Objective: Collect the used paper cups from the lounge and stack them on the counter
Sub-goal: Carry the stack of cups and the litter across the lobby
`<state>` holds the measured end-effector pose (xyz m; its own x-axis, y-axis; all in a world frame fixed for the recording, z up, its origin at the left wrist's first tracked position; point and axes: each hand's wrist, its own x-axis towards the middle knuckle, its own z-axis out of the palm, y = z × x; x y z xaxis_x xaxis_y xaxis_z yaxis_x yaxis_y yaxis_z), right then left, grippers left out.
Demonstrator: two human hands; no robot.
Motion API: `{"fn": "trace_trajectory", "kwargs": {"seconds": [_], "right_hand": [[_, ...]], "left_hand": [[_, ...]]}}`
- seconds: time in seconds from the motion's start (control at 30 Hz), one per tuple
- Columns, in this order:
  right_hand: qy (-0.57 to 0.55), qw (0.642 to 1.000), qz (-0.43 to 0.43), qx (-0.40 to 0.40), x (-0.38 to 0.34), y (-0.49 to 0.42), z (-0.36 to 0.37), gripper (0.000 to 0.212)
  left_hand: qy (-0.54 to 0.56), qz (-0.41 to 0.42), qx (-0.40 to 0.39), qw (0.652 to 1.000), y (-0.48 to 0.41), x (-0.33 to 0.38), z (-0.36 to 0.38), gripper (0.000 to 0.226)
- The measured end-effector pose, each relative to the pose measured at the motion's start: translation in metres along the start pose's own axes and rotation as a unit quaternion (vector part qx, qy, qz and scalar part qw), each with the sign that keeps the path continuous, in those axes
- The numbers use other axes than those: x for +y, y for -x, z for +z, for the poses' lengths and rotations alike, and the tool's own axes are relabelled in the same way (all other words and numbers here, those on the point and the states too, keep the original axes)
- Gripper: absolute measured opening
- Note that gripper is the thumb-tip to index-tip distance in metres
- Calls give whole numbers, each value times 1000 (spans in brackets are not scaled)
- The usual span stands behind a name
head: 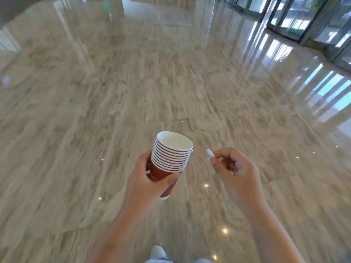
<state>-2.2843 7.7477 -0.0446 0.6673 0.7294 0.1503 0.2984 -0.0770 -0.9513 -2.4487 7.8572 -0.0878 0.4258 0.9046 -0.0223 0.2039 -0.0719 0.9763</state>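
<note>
The left hand [146, 179] grips a nested stack of red paper cups [171, 154], fingers [147, 158] and thumb curled round the lowest cup. The stack is held near centre above the polished marble floor [171, 92], white rims tilted away. The right hand [235, 171], just right of the stack and apart from it, pinches a small white scrap [209, 153]. Glass doors [303, 19] stand far right.

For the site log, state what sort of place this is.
Probably a large building lobby: a wide, glossy stone floor mirroring daylight and small light spots, and tall metal-framed glass doors at upper right.
</note>
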Motion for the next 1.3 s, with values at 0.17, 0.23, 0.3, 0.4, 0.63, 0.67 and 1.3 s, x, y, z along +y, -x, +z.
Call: {"fn": "trace_trajectory", "kwargs": {"seconds": [0.17,0.23,0.3,0.4,0.63,0.67,1.3], "right_hand": [[-18,999,28,8,22,-81,16,29],[-27,998,53,13,37,-119,18,30],[-43,997,67,18,49,-161,18,29],[-83,995,56,28,60,-237,16,29],[-77,997,4,21,67,-419,-7,25],[-78,997,2,25,69,-441,-11,23],[-25,999,30,31,132,-859,61,15]], "left_hand": [[16,-13,-7,1000,-89,-1,16,62],[17,-16,-14,1000,-129,-2,29,60],[13,-10,-20,1000,-171,1,44,63],[3,4,-30,1000,-240,11,69,65],[-4,38,-26,999,-405,57,139,67],[-4,43,-29,999,-426,64,148,66],[39,7,-21,999,-837,60,233,63]]}}
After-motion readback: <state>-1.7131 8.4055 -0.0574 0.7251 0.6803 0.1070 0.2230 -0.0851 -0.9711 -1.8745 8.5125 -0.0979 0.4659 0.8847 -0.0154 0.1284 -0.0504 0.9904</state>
